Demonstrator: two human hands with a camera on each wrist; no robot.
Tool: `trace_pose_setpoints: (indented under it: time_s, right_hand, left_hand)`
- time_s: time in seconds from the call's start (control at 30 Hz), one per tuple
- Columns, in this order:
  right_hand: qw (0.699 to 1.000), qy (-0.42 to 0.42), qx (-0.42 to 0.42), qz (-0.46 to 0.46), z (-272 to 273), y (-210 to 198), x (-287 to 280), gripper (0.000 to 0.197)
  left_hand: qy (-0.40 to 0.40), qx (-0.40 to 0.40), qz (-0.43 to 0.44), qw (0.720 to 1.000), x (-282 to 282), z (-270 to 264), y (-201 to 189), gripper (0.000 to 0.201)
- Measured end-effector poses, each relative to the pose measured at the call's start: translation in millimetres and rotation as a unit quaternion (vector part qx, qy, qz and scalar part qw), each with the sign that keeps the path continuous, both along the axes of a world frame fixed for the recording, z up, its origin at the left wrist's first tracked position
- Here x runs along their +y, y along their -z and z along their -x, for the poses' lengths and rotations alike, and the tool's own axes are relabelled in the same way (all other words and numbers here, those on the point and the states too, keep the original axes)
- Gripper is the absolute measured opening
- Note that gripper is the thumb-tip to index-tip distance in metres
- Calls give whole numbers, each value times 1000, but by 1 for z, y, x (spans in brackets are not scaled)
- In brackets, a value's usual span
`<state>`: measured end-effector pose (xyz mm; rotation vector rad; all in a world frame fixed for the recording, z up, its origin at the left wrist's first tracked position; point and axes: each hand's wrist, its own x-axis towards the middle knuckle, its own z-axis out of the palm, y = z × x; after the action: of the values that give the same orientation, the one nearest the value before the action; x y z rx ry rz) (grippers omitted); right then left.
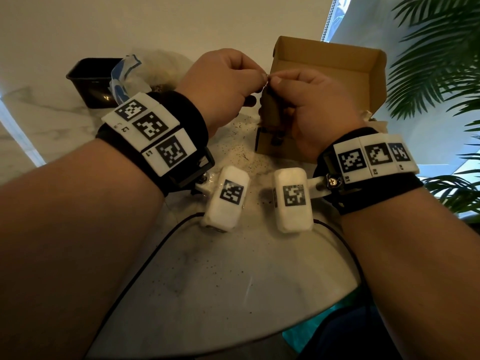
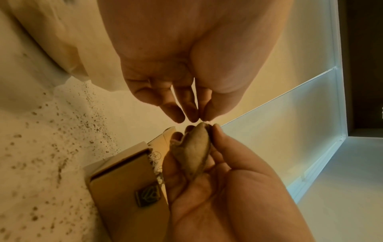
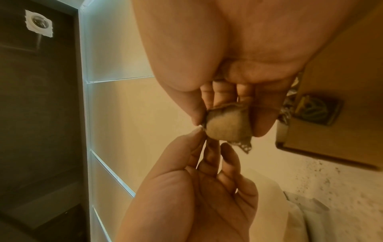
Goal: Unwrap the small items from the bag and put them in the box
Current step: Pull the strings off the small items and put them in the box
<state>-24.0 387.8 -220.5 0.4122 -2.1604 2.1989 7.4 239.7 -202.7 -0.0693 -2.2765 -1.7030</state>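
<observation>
To the left of the left hand, a black tub and a crumpled plastic bag are seen on the worktop, probably kept within easy reach. The left hand has its thumb and forefinger pinched at the edge of a small wrapped item, which is held curled in the fingers of the right hand, so that the wrapping can be pulled away, it seems. Just beyond the right hand the open cardboard box is placed, with a dark square item already lying inside it.
</observation>
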Motion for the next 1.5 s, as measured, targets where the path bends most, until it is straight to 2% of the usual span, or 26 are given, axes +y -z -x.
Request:
trace_pose_setpoints:
  time_s: [0.07, 0.17, 0.33, 0.53, 0.7, 0.83, 0.97, 1.07, 1.13, 1.27, 1.5]
  right_hand:
    - [1000, 5, -8, -9, -1, -1, 1, 4]
    - [1000, -6, -23, 6, -2, -3, 2, 10]
    - [1000, -28, -14, 2, -5, -2, 1, 4]
    - [999, -31, 2, -33, -6, -2, 1, 3]
    - [998, 3, 3, -64, -8, -3, 0, 14]
    - [999, 30, -33, 7, -5, -7, -1, 18]
    - [998, 45, 6, -50, -3, -9, -3, 26]
    - [991, 4, 34, -126, -9, -9, -5, 17]
    - [997, 0, 22, -76, -10, -7, -4, 13]
    - [998, 10, 24, -65, -6, -4, 1, 17]
    - [997, -44, 23, -57, -8, -2, 0, 15]
  left_hand:
    - [-4, -4, -7, 1000, 0, 1, -1, 6]
    - [-11, -19, -16, 1000, 0, 4, 0, 9]
    - [32, -36, -105, 993, 2, 3, 2, 9]
    - [28, -30, -71, 997, -2, 2, 0, 4]
    - [36, -24, -44, 998, -6, 1, -2, 8]
    - [93, -46, -122, 987, -6, -1, -5, 10]
    - [144, -71, -206, 965, -7, 0, -5, 14]
    - [155, -75, -251, 952, -8, 3, -5, 19]
    - [157, -74, -280, 944, -9, 4, -5, 21]
    - [146, -75, -295, 941, -10, 7, -4, 22]
    - [162, -71, -303, 936, -7, 7, -5, 26]
